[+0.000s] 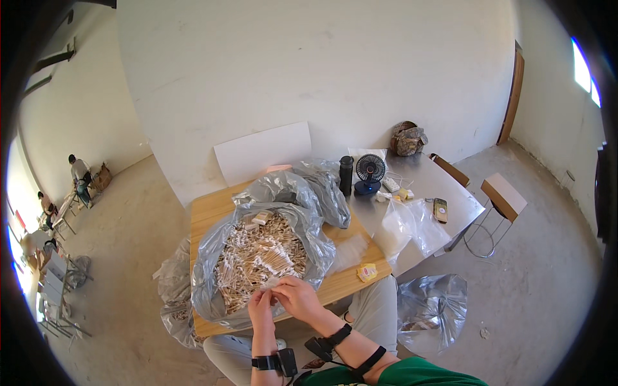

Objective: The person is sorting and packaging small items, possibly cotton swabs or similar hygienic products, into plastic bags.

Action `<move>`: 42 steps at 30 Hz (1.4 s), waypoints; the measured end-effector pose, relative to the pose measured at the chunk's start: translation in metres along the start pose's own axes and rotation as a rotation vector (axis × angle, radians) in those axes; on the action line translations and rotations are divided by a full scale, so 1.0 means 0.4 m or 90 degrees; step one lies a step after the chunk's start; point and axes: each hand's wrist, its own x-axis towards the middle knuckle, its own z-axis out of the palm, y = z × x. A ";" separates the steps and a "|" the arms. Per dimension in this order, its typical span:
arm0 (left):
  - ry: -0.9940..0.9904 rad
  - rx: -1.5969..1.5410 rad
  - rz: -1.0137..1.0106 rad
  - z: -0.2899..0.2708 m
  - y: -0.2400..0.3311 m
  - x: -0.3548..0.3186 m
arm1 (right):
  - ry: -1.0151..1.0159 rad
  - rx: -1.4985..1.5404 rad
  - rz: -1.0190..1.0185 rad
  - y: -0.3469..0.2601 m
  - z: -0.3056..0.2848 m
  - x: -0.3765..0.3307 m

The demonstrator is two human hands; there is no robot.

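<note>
Grey plastic bag (207, 267) heaped with cotton swabs (261, 254); left hand (261, 309) and right hand (298, 299) meet above its near edge, both pinched on a whitish piece (271, 282).

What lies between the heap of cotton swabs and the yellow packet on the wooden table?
The head view shows the grey bag's rim beside the heap, then clear plastic and some bare tabletop.

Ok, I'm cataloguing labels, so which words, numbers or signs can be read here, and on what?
Nothing can be read.
Yellow cards on the wooden table: any print is too small and blurred.
Phone on the metal table: too small to tell.
Grey bag of swabs: no lettering I can make out.
</note>
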 end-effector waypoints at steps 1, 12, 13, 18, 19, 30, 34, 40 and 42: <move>-0.009 0.029 0.038 0.001 0.002 -0.001 | -0.001 -0.001 0.000 -0.005 -0.003 0.002; -0.034 0.371 0.244 0.028 0.013 -0.012 | -0.041 0.003 0.075 0.025 -0.002 -0.006; -0.038 0.375 0.244 0.027 0.017 -0.015 | -0.044 0.004 0.075 0.017 -0.006 -0.004; -0.041 0.389 0.253 0.022 0.022 -0.013 | -0.087 0.111 0.170 0.000 -0.017 0.004; -0.039 0.416 0.268 0.022 0.021 -0.011 | -0.088 0.112 0.170 0.000 -0.017 0.004; -0.081 0.508 0.363 0.026 0.056 -0.027 | -0.075 0.062 0.147 0.002 -0.005 -0.001; -0.092 0.517 0.375 0.020 0.054 -0.026 | -0.091 0.063 0.193 0.003 0.000 -0.002; -0.105 0.504 0.347 0.026 0.066 -0.022 | -0.087 0.108 0.290 0.006 -0.020 0.014; -0.104 0.476 0.338 0.023 0.060 -0.013 | -0.035 0.117 0.283 0.029 -0.020 0.014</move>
